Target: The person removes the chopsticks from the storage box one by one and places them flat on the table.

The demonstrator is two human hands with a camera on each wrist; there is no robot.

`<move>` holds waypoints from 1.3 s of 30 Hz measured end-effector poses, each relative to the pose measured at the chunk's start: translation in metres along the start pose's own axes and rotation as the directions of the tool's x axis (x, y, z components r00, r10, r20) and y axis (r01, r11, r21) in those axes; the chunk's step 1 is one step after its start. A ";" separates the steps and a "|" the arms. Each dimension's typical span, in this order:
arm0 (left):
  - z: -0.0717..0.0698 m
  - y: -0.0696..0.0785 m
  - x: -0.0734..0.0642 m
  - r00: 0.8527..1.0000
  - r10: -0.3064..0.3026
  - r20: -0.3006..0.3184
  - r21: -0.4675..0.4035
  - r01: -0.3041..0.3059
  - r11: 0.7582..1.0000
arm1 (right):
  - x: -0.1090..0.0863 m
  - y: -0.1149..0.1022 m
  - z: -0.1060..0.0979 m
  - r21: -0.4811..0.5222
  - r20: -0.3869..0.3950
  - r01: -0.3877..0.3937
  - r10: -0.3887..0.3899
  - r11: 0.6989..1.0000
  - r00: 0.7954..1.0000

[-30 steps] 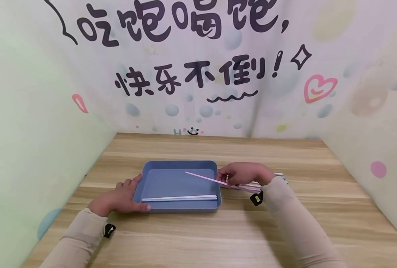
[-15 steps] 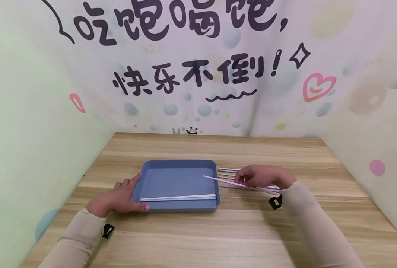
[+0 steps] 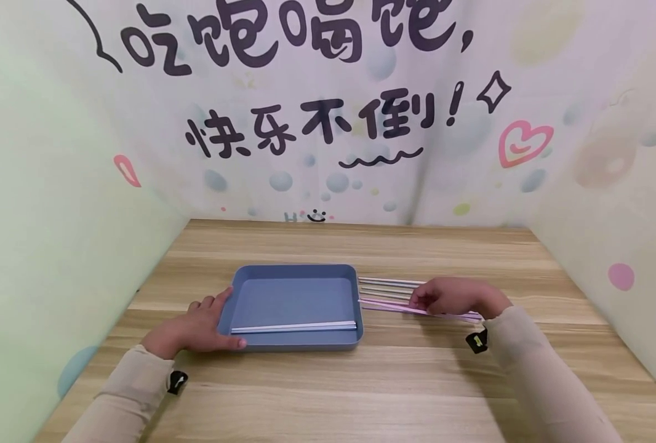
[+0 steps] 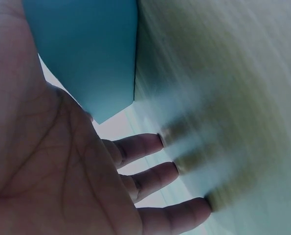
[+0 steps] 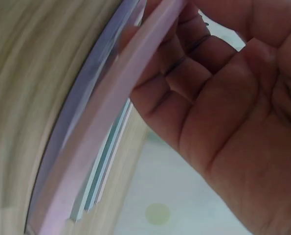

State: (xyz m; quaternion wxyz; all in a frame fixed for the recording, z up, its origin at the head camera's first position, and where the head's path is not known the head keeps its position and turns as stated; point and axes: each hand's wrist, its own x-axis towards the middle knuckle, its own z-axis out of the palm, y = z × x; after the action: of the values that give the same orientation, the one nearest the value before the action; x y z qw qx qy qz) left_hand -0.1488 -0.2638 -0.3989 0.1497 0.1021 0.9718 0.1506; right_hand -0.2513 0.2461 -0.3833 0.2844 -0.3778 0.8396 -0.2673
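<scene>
Bright diffuse light, soft shadows; left wrist view blurs tabletop (image 4: pixel 243 83)

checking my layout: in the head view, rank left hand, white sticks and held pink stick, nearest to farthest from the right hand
1. Pink stick: held by the right hand.
2. White sticks: in the tray, left of that hand.
3. Left hand: touching the tray's left end.

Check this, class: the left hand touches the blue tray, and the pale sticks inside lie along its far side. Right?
No: the head view shows the pale sticks lying along the near side of the blue tray; the left hand does touch it.
</scene>
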 end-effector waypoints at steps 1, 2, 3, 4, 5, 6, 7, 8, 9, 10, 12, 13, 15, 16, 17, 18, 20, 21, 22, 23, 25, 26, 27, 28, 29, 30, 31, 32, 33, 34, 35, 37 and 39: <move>0.000 0.000 0.000 1.000 0.000 0.000 0.002 0.000 1.000 | -0.001 0.001 0.000 0.000 -0.005 -0.004 0.004 1.000 1.000; 0.000 0.000 0.000 1.000 -0.001 0.000 0.002 0.001 1.000 | -0.002 0.001 0.001 -0.002 -0.010 -0.007 0.007 1.000 1.000; 0.001 0.000 0.001 1.000 -0.001 0.000 0.001 0.001 1.000 | -0.003 0.002 0.001 -0.004 -0.015 -0.011 0.011 1.000 1.000; 0.001 -0.001 0.001 1.000 0.001 -0.003 0.003 -0.001 1.000 | -0.004 0.003 0.001 -0.009 -0.020 -0.015 0.015 1.000 1.000; 0.001 -0.001 0.001 1.000 0.003 -0.004 0.003 -0.003 1.000 | -0.005 0.004 0.002 -0.016 -0.025 -0.017 0.017 1.000 1.000; 0.001 -0.001 0.001 1.000 0.005 -0.005 0.002 -0.005 1.000 | -0.005 0.005 0.002 -0.023 -0.030 -0.019 0.018 1.000 0.999; 0.001 -0.001 0.001 1.000 0.007 -0.005 0.000 -0.007 1.000 | -0.005 0.006 0.003 -0.024 -0.033 -0.022 0.021 0.999 0.999; 0.001 -0.001 0.001 1.000 0.008 -0.004 -0.004 -0.008 1.000 | -0.005 0.007 0.003 -0.024 -0.036 -0.026 0.025 0.999 0.999; 0.001 -0.001 0.001 1.000 0.010 -0.002 -0.007 -0.010 1.000 | -0.006 0.008 0.004 -0.026 -0.041 -0.031 0.030 0.999 0.999; 0.001 -0.001 0.001 1.000 0.011 0.000 -0.013 -0.011 1.000 | -0.006 0.009 0.004 -0.027 -0.043 -0.036 0.035 0.999 0.998; 0.001 -0.001 0.001 1.000 0.011 0.005 -0.023 -0.011 1.000 | -0.005 0.010 0.005 -0.014 -0.047 -0.052 0.051 0.999 0.998; 0.001 -0.001 0.001 1.000 0.011 0.008 -0.027 -0.010 1.000 | -0.005 0.011 0.006 -0.008 -0.047 -0.058 0.058 0.998 0.997; 0.001 0.000 0.000 1.000 0.009 0.011 -0.027 -0.009 1.000 | -0.005 0.013 0.007 0.004 -0.049 -0.067 0.067 0.998 0.997; 0.001 -0.001 0.000 1.000 0.010 0.010 -0.024 -0.010 1.000 | -0.004 0.013 0.008 0.011 -0.048 -0.065 0.065 0.998 0.997; 0.001 -0.001 0.000 1.000 0.011 0.009 -0.019 -0.010 1.000 | -0.004 0.014 0.008 0.014 -0.048 -0.065 0.066 0.998 0.997; 0.001 -0.001 0.001 1.000 0.011 0.007 -0.015 -0.011 1.000 | -0.004 0.014 0.008 0.014 -0.048 -0.066 0.066 0.998 0.997; 0.001 -0.001 0.001 1.000 0.010 0.005 -0.010 -0.010 1.000 | -0.004 0.015 0.009 0.013 -0.048 -0.063 0.064 0.998 0.997; 0.001 -0.001 0.001 1.000 0.009 0.004 -0.009 -0.009 1.000 | -0.004 0.015 0.009 0.012 -0.048 -0.063 0.064 0.998 0.997; 0.001 -0.001 0.001 1.000 0.007 0.005 -0.009 -0.007 1.000 | -0.003 0.015 0.009 0.013 -0.047 -0.061 0.061 0.998 0.997; 0.001 -0.001 0.001 1.000 0.003 0.005 -0.008 -0.003 1.000 | -0.003 0.015 0.009 0.014 -0.047 -0.066 0.067 0.998 0.997; 0.001 0.000 0.001 1.000 -0.003 0.006 -0.010 0.003 1.000 | -0.003 0.014 0.009 0.021 -0.047 -0.067 0.068 0.998 0.997; 0.001 0.000 0.000 1.000 -0.007 0.007 -0.010 0.007 1.000 | -0.003 0.014 0.009 0.024 -0.048 -0.066 0.067 0.998 0.997; 0.000 0.000 0.000 1.000 -0.005 0.006 -0.010 0.005 1.000 | -0.003 0.014 0.009 0.024 -0.048 -0.066 0.067 0.998 0.997; 0.000 0.000 0.000 1.000 -0.007 0.008 -0.011 0.007 1.000 | -0.003 0.013 0.009 0.025 -0.048 -0.065 0.066 0.998 0.997; 0.000 0.001 -0.001 1.000 -0.004 0.008 -0.012 0.004 1.000 | -0.003 0.013 0.009 0.029 -0.048 -0.064 0.065 0.998 0.997; 0.000 0.000 -0.001 1.000 -0.005 0.008 -0.014 0.005 1.000 | -0.003 0.013 0.009 0.032 -0.047 -0.064 0.065 0.997 0.997; 0.000 0.001 -0.001 1.000 -0.005 0.009 -0.016 0.005 1.000 | -0.003 0.013 0.009 0.038 -0.047 -0.063 0.065 0.997 0.997; 0.000 0.001 -0.001 1.000 -0.003 0.009 -0.017 0.003 1.000 | -0.004 0.012 0.010 0.038 -0.047 -0.064 0.066 0.997 0.997; 0.000 0.001 -0.001 1.000 -0.002 0.009 -0.018 0.002 1.000 | -0.004 0.012 0.010 0.039 -0.048 -0.065 0.067 0.997 0.997; 0.000 0.001 -0.001 1.000 -0.005 0.009 -0.016 0.005 1.000 | -0.004 0.012 0.010 0.047 -0.047 -0.066 0.068 0.997 0.997; 0.000 0.001 0.000 1.000 -0.004 0.007 -0.014 0.004 1.000 | -0.004 0.012 0.010 0.057 -0.045 -0.068 0.070 0.996 0.996; 0.000 0.000 0.000 1.000 -0.009 0.008 -0.012 0.009 1.000 | -0.004 0.012 0.011 0.061 -0.043 -0.069 0.072 0.996 0.996; 0.000 0.000 0.000 1.000 -0.010 0.006 -0.008 0.010 1.000 | -0.004 0.012 0.011 0.067 -0.040 -0.069 0.072 0.995 0.997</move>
State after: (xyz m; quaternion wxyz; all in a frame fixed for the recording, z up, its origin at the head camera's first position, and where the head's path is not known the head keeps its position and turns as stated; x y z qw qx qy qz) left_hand -0.1488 -0.2637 -0.3989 0.1537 0.0971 0.9713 0.1535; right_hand -0.2470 0.2536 -0.3977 0.2881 -0.3328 0.8490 -0.2922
